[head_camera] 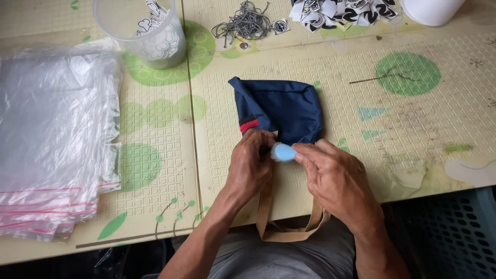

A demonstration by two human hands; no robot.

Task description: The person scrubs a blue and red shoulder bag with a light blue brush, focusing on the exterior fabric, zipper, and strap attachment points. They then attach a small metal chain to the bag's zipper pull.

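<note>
Here, seen from above, a person sits at a worktop (423, 129) covered by a cream mat with green shapes. A folded navy bag (281, 108) with a red tab lies in the middle of it, and its tan strap (289, 232) hangs over the near edge into the person's lap. Both hands meet at the bag's near edge. The left hand (250, 165) pinches the fabric there, fingers closed on the cloth. The right hand (336, 178) has a narrow grip on a small light-blue tool (284, 152), whose tip points into the left fingers; what the tool is cannot be told. Far left, a stack of clear plastic bags (51, 139) with red seal lines lies flat, and none of them holds a bag yet. At the far edge stand a clear cup (150, 31) with black-and-white tags in it, a tangle of thin metal chains (245, 23) and a loose heap of tags (341, 10); a white tub (431, 10) shows at the far right corner. No tag or chain can be seen on the bag, so the work on it appears to be at an early stage, with the bagging undone.
</note>
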